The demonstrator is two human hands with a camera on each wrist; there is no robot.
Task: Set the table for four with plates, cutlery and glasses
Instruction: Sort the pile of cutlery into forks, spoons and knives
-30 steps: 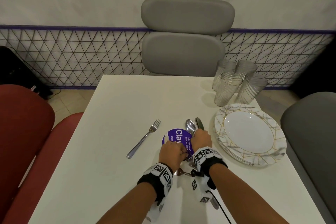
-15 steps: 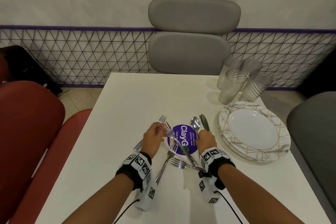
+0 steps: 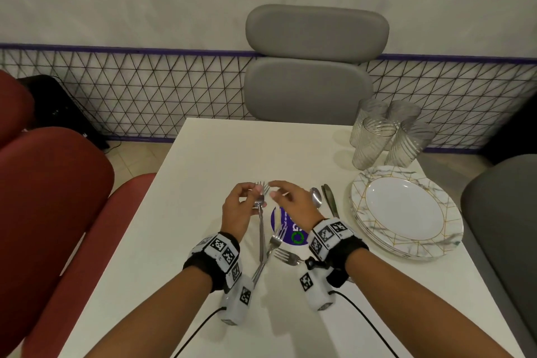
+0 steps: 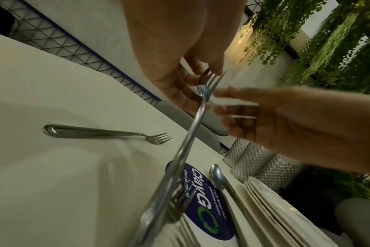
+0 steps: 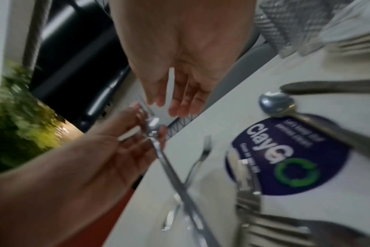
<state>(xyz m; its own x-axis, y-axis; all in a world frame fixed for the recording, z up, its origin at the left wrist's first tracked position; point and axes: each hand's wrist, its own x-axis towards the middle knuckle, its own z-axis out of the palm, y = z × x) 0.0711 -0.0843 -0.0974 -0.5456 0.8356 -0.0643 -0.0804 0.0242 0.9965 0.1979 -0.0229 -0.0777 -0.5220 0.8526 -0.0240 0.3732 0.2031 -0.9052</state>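
My left hand (image 3: 247, 200) pinches a steel fork (image 3: 261, 229) near its tines, handle slanting back toward my wrist; the left wrist view shows that fork (image 4: 201, 107) raised above the table. My right hand (image 3: 283, 193) is open, fingers stretched toward the fork's head without touching it. Two more forks (image 3: 276, 247) lie crossed by the purple round sticker (image 3: 293, 234). A spoon (image 3: 316, 197) and a knife (image 3: 329, 200) lie side by side to its right. Another fork (image 4: 108, 133) lies alone on the table, left of the held one.
A stack of marbled plates (image 3: 406, 244) sits at the right edge of the white table (image 3: 232, 148), with several ribbed glasses (image 3: 377, 139) behind it. A grey chair (image 3: 313, 61) stands at the far end, red seats (image 3: 52, 189) on the left, another grey seat (image 3: 502, 212) on the right.
My left hand has lifted one fork out of the cutlery pile and carried it left. My right hand has let go of the cutlery over the sticker and opened toward the raised fork.
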